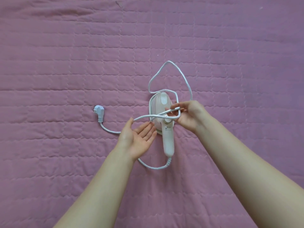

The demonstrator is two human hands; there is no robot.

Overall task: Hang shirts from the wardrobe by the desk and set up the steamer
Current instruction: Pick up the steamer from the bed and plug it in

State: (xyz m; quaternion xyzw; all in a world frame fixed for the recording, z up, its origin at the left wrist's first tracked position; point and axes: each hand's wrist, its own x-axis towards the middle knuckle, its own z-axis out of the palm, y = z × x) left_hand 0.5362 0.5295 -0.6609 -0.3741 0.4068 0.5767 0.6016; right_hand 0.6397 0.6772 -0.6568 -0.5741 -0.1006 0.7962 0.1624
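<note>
A small pink-and-white handheld steamer (pixel 162 104) lies on a pink quilted bedspread (pixel 65 63), its handle (pixel 168 142) pointing toward me. Its white cord (pixel 166 63) loops beyond the steamer head, crosses over the body and ends in a white plug (pixel 99 111) lying to the left. My right hand (pixel 189 116) pinches a doubled part of the cord just right of the steamer. My left hand (pixel 138 137) is palm up with straight fingers, and the cord runs across its fingertips. No shirts are in view.
The pink quilted bedspread fills the whole view, with shallow wrinkles at the top. More cord (pixel 153 167) curves from the handle's end under my left wrist.
</note>
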